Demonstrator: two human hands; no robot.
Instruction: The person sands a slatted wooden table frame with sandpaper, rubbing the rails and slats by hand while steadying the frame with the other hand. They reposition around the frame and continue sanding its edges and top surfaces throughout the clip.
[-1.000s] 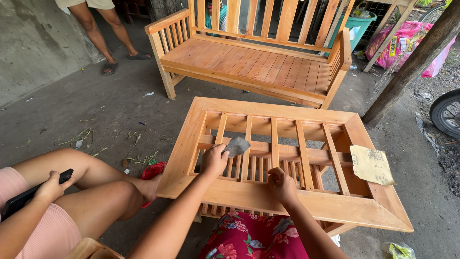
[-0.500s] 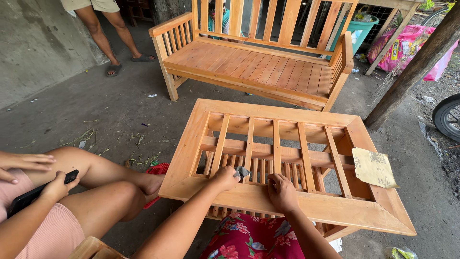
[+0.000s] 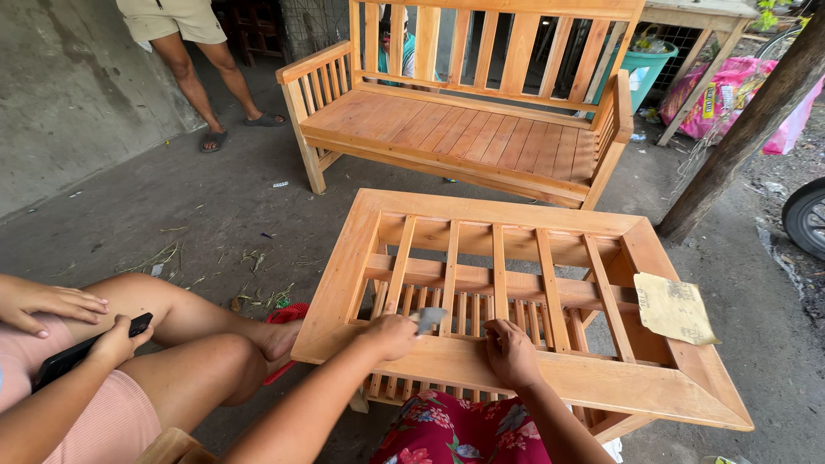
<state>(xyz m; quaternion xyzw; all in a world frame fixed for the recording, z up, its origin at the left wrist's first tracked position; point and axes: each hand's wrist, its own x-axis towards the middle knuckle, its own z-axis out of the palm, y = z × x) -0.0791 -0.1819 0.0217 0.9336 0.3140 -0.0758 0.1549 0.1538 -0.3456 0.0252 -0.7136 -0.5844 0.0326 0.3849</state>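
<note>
Left hand: pinched small grey sandpaper scrap, likely light, floppy; edges the place to hold.
Right hand: at 3 o'clock of it, fingers pressed on slatted orange wooden table frame.

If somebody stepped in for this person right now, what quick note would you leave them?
Left hand pinches a small grey sanding scrap against the near rail of the slatted wooden table frame. Right hand is empty and steadies that same rail. A spare sandpaper sheet lies on the frame's right corner. How much is sanded cannot be told. Another person with a phone sits to the left.
</note>
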